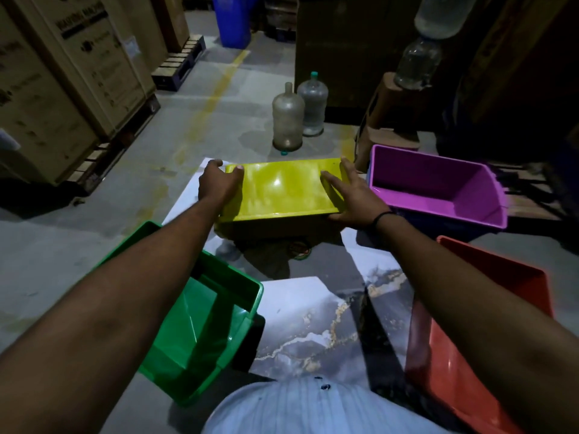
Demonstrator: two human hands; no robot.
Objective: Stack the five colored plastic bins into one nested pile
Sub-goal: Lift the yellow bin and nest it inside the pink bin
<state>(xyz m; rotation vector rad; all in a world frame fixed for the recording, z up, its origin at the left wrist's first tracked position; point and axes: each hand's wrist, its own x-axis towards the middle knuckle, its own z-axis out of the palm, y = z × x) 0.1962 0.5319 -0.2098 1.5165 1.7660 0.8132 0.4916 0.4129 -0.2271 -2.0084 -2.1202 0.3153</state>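
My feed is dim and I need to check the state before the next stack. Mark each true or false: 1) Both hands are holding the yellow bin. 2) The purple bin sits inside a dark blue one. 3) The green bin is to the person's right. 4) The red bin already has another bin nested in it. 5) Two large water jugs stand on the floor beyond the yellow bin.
1) True: the left hand and right hand grip the ends of the yellow bin.
2) True: the purple bin rests in a blue bin.
3) False: the green bin is on the left.
4) False: the red bin looks empty.
5) True: the water jugs stand there.
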